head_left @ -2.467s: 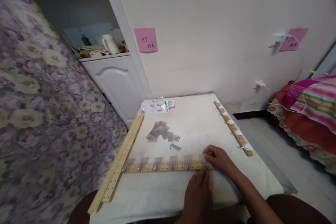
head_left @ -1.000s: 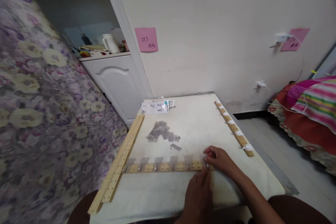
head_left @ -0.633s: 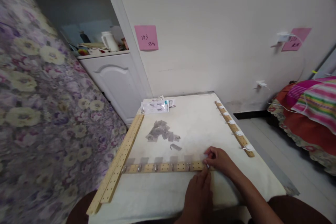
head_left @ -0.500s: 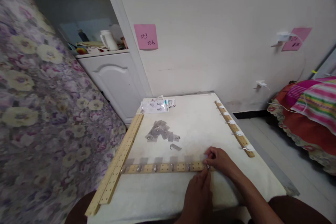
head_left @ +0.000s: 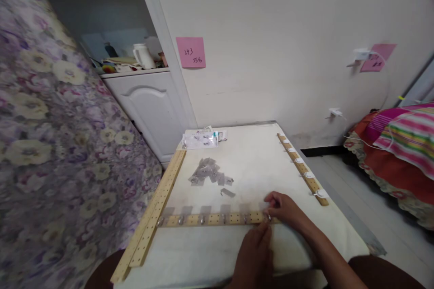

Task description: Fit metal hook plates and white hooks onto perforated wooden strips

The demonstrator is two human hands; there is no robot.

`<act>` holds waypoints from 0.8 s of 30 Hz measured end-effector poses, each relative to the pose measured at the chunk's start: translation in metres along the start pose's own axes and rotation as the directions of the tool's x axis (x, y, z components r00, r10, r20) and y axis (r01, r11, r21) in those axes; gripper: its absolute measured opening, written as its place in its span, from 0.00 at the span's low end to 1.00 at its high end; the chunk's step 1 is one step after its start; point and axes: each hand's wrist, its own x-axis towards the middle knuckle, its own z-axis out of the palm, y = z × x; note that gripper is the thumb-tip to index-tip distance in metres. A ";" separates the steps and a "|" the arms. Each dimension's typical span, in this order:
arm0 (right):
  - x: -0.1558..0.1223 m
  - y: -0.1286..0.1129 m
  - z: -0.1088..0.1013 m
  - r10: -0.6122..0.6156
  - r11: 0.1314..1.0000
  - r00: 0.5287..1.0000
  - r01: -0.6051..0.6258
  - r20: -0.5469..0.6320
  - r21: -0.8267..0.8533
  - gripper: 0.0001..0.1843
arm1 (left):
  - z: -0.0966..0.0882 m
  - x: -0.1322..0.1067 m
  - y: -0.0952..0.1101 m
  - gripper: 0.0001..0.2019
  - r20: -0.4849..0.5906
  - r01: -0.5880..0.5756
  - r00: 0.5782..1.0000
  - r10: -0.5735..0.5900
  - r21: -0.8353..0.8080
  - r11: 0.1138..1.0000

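Observation:
A perforated wooden strip lies across the white table in front of me, with several small metal hooks set along it. My right hand is curled at the strip's right end, fingertips pinched on a small metal hook. Just below that end rests my left hand, fingers together, its tips touching the strip. A pile of loose clear adhesive hooks lies beyond the strip.
Two long wooden strips run along the table's left edge. Another strip with white hooks lies along the right edge. A hook package sits at the far edge. A floral mattress stands left; bedding lies right.
Both hands stay at the right end of the strip with barely any motion. Only the camera has shifted slightly.

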 end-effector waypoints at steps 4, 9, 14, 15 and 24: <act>-0.006 -0.005 -0.015 -0.060 0.997 0.997 0.062 -0.052 0.053 0.14 | 0.000 -0.007 -0.003 0.23 -0.119 -0.014 0.993 0.003 -0.091 0.996; -0.021 0.000 -0.029 -0.087 0.996 0.990 0.085 -0.114 -0.028 0.12 | -0.001 -0.013 -0.007 0.18 -0.164 -0.069 0.985 0.044 -0.146 0.987; -0.036 0.006 -0.013 -0.103 0.979 0.992 0.089 -0.070 -0.183 0.19 | 0.004 -0.020 -0.018 0.16 -0.189 -0.143 0.975 0.116 -0.138 0.980; -0.038 0.006 -0.010 -0.106 0.974 0.992 0.089 -0.074 -0.210 0.19 | 0.005 -0.022 -0.021 0.17 -0.185 -0.165 0.973 0.137 -0.146 0.975; -0.040 0.001 0.000 -0.100 0.936 0.992 0.069 -0.075 -0.344 0.12 | 0.011 -0.036 -0.037 0.12 -0.087 0.051 0.991 -0.107 -0.492 0.869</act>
